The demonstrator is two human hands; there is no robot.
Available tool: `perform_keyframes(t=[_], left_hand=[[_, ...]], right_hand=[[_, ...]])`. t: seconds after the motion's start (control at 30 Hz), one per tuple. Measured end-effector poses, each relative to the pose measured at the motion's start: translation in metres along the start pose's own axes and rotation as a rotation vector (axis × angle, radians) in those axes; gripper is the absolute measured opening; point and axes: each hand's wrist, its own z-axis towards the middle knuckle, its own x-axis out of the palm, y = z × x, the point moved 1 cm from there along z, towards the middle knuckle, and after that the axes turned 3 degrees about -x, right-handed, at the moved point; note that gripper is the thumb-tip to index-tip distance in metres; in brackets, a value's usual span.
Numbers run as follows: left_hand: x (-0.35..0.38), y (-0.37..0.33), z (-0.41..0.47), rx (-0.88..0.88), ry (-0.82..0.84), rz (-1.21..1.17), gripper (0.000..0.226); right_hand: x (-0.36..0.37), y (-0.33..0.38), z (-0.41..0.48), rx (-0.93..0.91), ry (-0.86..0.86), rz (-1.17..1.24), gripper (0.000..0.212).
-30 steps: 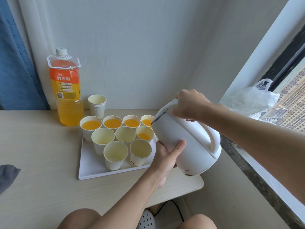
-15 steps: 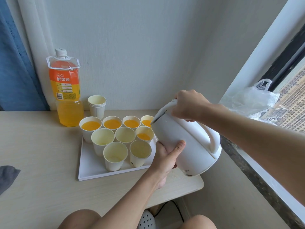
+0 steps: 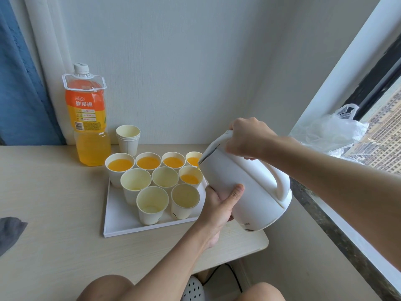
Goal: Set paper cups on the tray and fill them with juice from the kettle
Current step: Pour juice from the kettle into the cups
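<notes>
A white kettle (image 3: 249, 187) is tilted left over the white tray (image 3: 117, 222), and a thin stream of orange juice runs from its spout into a paper cup (image 3: 189, 178) at the right of the middle row. My right hand (image 3: 249, 137) grips the top of the kettle's handle near the lid. My left hand (image 3: 221, 205) holds the kettle's body from below, thumb up on its side. Several paper cups stand on the tray: the back row (image 3: 148, 162) holds juice, the cups in front (image 3: 152, 205) look nearly empty.
A large orange juice bottle (image 3: 87, 118) stands at the back left of the table, with a stack of spare paper cups (image 3: 128, 139) beside it. A plastic bag (image 3: 327, 131) lies on the window sill at right. A dark cloth (image 3: 9, 231) lies at the left edge.
Both hands and the kettle have hardly moved; the kettle stays tilted and juice keeps running into the same cup.
</notes>
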Motion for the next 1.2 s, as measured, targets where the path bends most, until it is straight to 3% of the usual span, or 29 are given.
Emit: perform_keyframes(t=[1.2], left_hand=[[-0.009,0.015,0.015,0.004,0.009,0.054,0.078]], right_hand=[[0.003,-0.006,-0.003,0.022,-0.013,0.036,0.016]])
